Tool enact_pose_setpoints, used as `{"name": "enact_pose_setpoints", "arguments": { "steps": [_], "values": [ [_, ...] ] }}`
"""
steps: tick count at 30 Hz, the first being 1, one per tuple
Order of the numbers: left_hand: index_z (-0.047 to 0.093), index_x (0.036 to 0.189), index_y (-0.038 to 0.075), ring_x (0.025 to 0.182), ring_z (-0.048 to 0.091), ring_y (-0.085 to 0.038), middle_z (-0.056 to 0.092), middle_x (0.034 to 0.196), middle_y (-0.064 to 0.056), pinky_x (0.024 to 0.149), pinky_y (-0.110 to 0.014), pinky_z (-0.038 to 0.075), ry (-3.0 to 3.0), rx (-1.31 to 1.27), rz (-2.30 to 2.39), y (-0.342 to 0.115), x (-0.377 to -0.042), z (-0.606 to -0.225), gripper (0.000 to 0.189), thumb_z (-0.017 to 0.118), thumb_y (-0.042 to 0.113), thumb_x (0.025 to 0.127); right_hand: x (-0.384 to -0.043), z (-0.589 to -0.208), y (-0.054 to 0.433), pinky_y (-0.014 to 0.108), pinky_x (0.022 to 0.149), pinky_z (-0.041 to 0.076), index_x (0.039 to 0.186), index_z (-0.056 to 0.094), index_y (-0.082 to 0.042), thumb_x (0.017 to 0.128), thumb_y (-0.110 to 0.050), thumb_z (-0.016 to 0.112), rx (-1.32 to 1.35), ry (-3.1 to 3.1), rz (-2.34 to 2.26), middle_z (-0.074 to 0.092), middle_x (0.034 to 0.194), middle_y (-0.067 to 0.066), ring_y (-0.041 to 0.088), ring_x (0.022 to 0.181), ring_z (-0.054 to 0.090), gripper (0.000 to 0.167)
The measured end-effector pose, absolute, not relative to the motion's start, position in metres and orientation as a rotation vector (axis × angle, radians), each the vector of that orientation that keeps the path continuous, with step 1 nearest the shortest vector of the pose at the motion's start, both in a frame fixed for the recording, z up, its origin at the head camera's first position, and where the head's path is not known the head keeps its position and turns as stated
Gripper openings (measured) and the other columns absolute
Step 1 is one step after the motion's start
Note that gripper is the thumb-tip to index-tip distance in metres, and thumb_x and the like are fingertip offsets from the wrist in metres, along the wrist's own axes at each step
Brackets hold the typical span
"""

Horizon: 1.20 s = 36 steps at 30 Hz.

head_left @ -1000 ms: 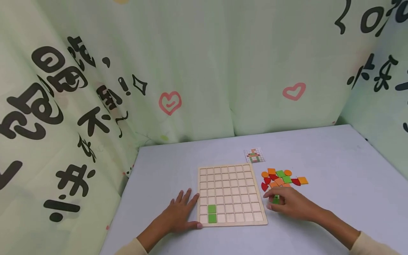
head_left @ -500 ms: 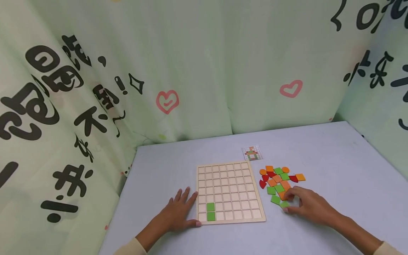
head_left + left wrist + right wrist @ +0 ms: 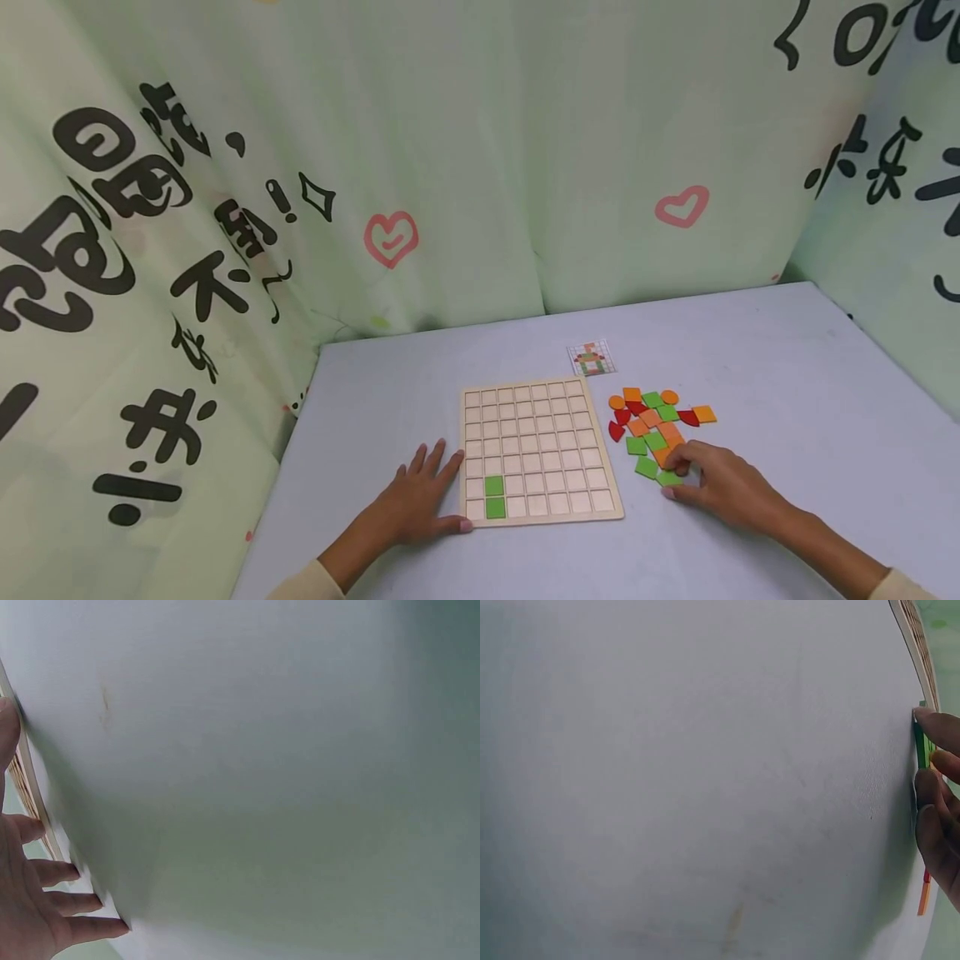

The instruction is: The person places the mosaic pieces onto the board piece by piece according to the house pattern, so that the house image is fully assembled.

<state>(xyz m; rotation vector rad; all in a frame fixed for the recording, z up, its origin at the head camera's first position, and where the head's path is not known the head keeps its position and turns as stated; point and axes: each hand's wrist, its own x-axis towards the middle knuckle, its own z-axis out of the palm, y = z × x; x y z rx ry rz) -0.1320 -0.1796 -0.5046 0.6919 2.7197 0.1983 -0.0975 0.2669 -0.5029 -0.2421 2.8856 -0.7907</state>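
Observation:
In the head view a pale wooden grid board lies on the table, with two green square tiles stacked in line in its lower left cells. My left hand is spread at the board's left side, its thumb and index fingertip touching the edge. My right hand is at the near end of a loose group of pieces, thumb and fingers pinching a green square tile that lies low on the table. Its fingers partly cover an orange tile. In the right wrist view the hand shows only at the right edge.
Right of the board lie more green, orange and red pieces, including orange discs and red wedge shapes. A small card with a coloured grid picture lies behind the board. A printed curtain hangs behind the table.
My right hand has moved right and slightly nearer, away from the board's edge, uncovering several green and orange tiles. Over the last half second it stays nearly still. The left hand keeps its place.

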Motion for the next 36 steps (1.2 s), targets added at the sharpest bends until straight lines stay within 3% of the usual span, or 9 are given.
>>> {"name": "enact_pose_setpoints", "arguments": {
  "steps": [6,12,24,36],
  "values": [
    [0.026,0.160,0.020,0.148,0.024,-0.051,0.022,0.165,-0.020,0.105,-0.069,0.037,2.708,0.683,0.209,-0.179,-0.127,-0.506,0.104,0.054,0.081,0.082,-0.092,-0.505,0.268,0.022,0.061,0.039,0.106,0.072,-0.015,0.073,-0.031,0.089,-0.220,2.884,-0.798,0.059,0.086,-0.009,0.007,0.074,0.046,0.040],
    [0.026,0.160,0.019,0.148,0.023,-0.051,0.022,0.165,-0.021,0.106,-0.069,0.037,2.696,0.691,0.210,-0.180,-0.125,-0.504,0.104,0.053,0.081,0.082,-0.090,-0.502,0.267,0.022,0.063,0.041,0.106,0.072,-0.014,0.073,-0.032,0.089,-0.205,2.855,-0.788,0.060,0.087,-0.008,0.011,0.080,0.050,0.040],
    [0.024,0.161,0.020,0.151,0.020,-0.049,0.019,0.167,-0.018,0.110,-0.067,0.034,2.724,0.709,0.134,-0.180,-0.145,-0.493,0.102,0.058,0.077,0.083,-0.097,-0.493,0.264,0.024,0.065,0.044,0.106,0.072,-0.011,0.075,-0.029,0.088,-0.235,2.904,-0.780,0.062,0.089,-0.007,0.013,0.083,0.052,0.040],
    [0.026,0.160,0.019,0.150,0.020,-0.049,0.020,0.166,-0.018,0.109,-0.068,0.034,2.699,0.647,0.178,-0.176,-0.133,-0.496,0.102,0.059,0.076,0.083,-0.091,-0.490,0.262,0.032,0.069,0.047,0.105,0.071,-0.009,0.075,-0.027,0.088,-0.202,2.890,-0.761,0.062,0.089,-0.004,0.016,0.084,0.055,0.039]
  ]
}}
